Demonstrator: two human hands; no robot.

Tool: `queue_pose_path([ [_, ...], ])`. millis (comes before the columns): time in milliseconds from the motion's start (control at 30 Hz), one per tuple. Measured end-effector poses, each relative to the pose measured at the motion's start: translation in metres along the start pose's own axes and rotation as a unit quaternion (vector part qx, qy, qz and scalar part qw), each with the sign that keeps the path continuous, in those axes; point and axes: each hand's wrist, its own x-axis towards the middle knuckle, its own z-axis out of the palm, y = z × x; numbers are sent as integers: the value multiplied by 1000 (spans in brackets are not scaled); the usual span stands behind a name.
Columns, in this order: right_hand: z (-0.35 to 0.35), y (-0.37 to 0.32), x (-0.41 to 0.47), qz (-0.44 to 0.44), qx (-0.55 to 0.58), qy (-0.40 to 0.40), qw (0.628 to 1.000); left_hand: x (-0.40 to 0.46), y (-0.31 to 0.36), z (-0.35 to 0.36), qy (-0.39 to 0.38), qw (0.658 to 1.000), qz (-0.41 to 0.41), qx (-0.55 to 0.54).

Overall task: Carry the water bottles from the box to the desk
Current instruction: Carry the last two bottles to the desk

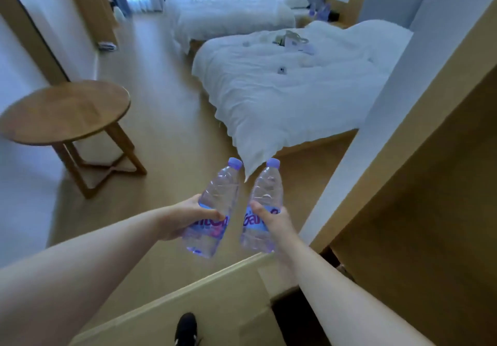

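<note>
just two water bottles, left bottle [212, 211] and right bottle [262, 208], one gripped per hand's fingers, seemingly full.

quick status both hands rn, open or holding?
Left hand: grips the left water bottle around its label.
Right hand: grips the right water bottle around its label.

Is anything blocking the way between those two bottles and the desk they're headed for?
I can't identify the desk here. The left hand and right hand each grip a bottle over open floor; a round table stands left, a bed right.
</note>
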Motion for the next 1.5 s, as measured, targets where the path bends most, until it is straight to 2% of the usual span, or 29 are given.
queue_pose_path([
  [100, 56, -17, 33, -6, -37, -3, 999, -1, 6, -55, 93, 995, 15, -9],
  [267, 152, -44, 89, -42, -104, -41, 993, 23, 29, -152, 195, 980, 37, -29],
  [500, 276, -98, 161, -108, -121, -6, 987, 57, 93, -280, 255, 966, 41, -8],
  [767, 356, -162, 260, -135, -221, 9, 966, 102, 149, -370, 345, 937, 38, -28],
  [1133, 473, -277, 450, -197, -288, -87, 933, 246, 262, -509, 428, 896, 56, -108],
  [1267, 518, -323, 511, -225, -313, -93, 918, 290, 300, -561, 454, 880, 59, -124],
  [1500, 608, -366, 630, -221, -333, -87, 912, 372, 337, -681, 494, 855, 34, -154],
])
